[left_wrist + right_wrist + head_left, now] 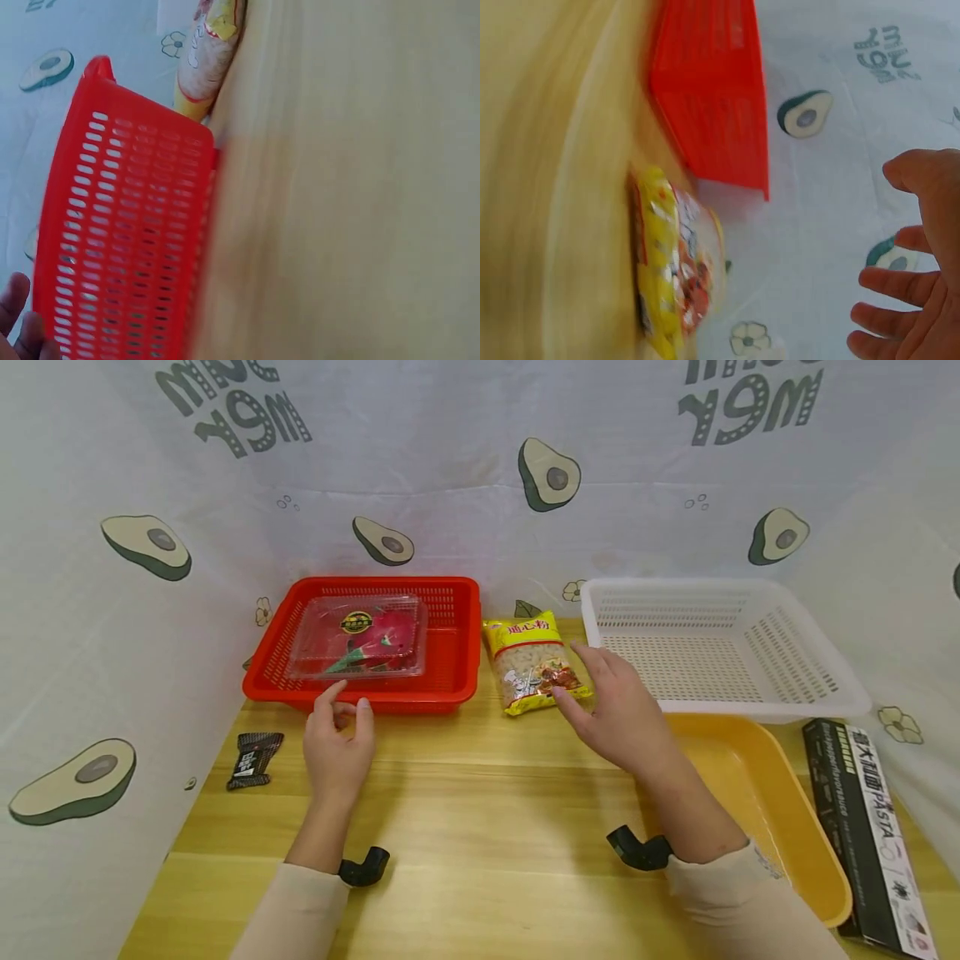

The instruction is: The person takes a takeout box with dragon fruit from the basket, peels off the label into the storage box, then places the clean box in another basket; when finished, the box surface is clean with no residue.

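Note:
My right hand [626,714] is spread with bent, parted fingers just right of a yellow pasta bag [534,664]; in the right wrist view the hand [922,277] stands apart from the bag [676,262] and holds nothing. The left hand [339,747] is by the front rim of the red basket [450,697], fingers loosely bent and nothing gripped; contact with the rim cannot be told. Inside that basket lies a clear lidded box with a red and green print [358,637]. The left wrist view shows fingertips [30,330] beside the basket's wall [127,225].
At the back right is a white basket [765,706], with an orange tray [750,793] in front of it. A long black and white pasta box [862,827] lies at the far right. Left of my left hand lies a small dark packet [255,760]. A printed curtain hangs behind.

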